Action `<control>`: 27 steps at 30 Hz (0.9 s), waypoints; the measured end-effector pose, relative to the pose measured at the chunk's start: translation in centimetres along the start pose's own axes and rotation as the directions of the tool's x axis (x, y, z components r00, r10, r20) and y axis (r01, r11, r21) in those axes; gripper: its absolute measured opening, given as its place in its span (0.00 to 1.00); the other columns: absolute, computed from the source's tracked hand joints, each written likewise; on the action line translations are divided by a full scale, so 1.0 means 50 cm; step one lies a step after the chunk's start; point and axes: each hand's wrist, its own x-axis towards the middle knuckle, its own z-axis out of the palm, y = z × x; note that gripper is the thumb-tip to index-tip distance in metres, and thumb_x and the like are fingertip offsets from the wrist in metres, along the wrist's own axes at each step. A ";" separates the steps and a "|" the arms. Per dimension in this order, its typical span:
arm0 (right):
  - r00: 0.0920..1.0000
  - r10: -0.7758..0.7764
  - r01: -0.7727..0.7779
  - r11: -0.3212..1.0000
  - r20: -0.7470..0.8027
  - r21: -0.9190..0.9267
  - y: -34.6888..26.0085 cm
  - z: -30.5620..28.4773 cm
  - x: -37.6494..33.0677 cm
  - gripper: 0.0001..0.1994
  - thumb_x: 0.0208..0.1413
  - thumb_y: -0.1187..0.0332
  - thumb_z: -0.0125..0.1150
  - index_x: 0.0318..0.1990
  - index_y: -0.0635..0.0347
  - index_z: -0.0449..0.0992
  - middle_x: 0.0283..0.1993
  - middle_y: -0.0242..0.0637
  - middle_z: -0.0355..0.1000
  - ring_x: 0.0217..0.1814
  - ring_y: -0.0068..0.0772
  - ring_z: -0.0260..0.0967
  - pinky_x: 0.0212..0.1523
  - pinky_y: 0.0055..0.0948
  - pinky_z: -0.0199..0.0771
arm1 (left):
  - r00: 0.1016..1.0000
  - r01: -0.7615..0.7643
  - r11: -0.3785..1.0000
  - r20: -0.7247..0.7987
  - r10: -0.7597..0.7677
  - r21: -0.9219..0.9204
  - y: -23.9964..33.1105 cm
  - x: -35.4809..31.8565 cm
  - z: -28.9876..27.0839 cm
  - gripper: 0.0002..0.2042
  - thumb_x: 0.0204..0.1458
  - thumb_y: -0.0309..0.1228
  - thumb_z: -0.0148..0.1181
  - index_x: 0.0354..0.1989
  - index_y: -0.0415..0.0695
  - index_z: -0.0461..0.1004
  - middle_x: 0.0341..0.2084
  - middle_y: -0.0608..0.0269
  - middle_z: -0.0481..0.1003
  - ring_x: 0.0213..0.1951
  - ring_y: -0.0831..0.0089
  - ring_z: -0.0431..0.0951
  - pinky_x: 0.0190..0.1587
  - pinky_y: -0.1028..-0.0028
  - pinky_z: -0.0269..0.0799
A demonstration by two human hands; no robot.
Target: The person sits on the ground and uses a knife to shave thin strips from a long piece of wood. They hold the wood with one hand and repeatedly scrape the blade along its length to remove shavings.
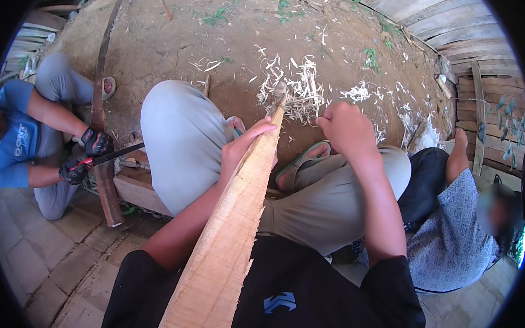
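A long pale piece of wood (224, 232), rough along its right edge, slants from the lower edge of the view up between my knees and narrows to a darker tip. Near that far end, my left hand (243, 145) is wrapped round it, thumb along the top. My right hand (349, 129) is a closed fist over my right knee, apart from the wood. Whatever it may hold is hidden by the fingers.
Pale wood shavings (304, 86) litter the dirt ground ahead. At left, a gloved person (18, 133) holds a dark-bladed tool (119, 153) against a long brown wooden strip (106, 195). Another person (456, 231) sits close at right. Plank walls (444, 22) stand beyond.
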 end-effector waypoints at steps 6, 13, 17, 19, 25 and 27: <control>0.998 -0.020 0.019 1.000 -0.052 -0.022 0.001 -0.010 -0.007 0.12 0.56 0.60 0.63 0.34 0.60 0.83 0.34 0.51 0.79 0.39 0.55 0.78 0.43 0.47 0.78 | 0.997 -0.007 0.995 0.082 -0.001 0.097 0.000 0.006 -0.003 0.24 0.45 0.19 0.67 0.54 0.40 0.73 0.54 0.53 0.78 0.47 0.74 0.81 0.57 0.75 0.71; 0.997 -0.022 0.018 0.998 -0.071 -0.061 0.007 0.021 -0.001 0.14 0.58 0.60 0.61 0.33 0.66 0.82 0.34 0.56 0.78 0.41 0.57 0.78 0.45 0.48 0.78 | 0.896 0.436 0.848 0.062 -0.439 -0.299 0.034 0.009 0.014 0.23 0.45 0.18 0.68 0.49 0.40 0.65 0.55 0.51 0.77 0.51 0.71 0.80 0.54 0.74 0.73; 0.995 -0.063 0.056 0.995 -0.080 -0.081 0.001 0.021 -0.008 0.14 0.58 0.61 0.61 0.35 0.66 0.81 0.36 0.56 0.78 0.42 0.58 0.78 0.45 0.49 0.78 | 0.916 0.384 0.831 0.048 -0.399 -0.403 0.028 0.013 0.017 0.20 0.47 0.18 0.66 0.47 0.40 0.64 0.55 0.48 0.76 0.49 0.69 0.80 0.51 0.72 0.75; 0.996 -0.057 0.050 0.994 -0.065 -0.101 -0.006 0.021 -0.010 0.13 0.58 0.62 0.61 0.36 0.66 0.80 0.37 0.54 0.79 0.42 0.57 0.79 0.45 0.49 0.79 | 0.997 0.078 0.995 0.029 -0.076 -0.059 0.000 0.006 0.017 0.17 0.52 0.17 0.62 0.48 0.39 0.65 0.55 0.45 0.75 0.43 0.70 0.81 0.44 0.71 0.79; 0.992 -0.081 0.062 0.982 -0.100 -0.176 -0.034 0.064 -0.004 0.07 0.56 0.70 0.58 0.35 0.64 0.79 0.37 0.52 0.79 0.40 0.51 0.81 0.41 0.46 0.81 | 0.998 -0.057 0.997 0.041 0.055 0.049 -0.004 0.008 0.017 0.15 0.53 0.16 0.62 0.45 0.38 0.65 0.56 0.44 0.74 0.41 0.68 0.81 0.39 0.71 0.81; 0.992 -0.086 0.067 0.980 -0.091 -0.188 -0.043 0.065 0.009 0.06 0.54 0.73 0.57 0.35 0.64 0.79 0.36 0.51 0.79 0.40 0.50 0.81 0.40 0.44 0.82 | 0.993 -0.114 0.987 0.031 0.111 0.110 -0.011 0.011 0.015 0.14 0.53 0.15 0.61 0.45 0.38 0.65 0.56 0.44 0.74 0.41 0.68 0.81 0.37 0.71 0.81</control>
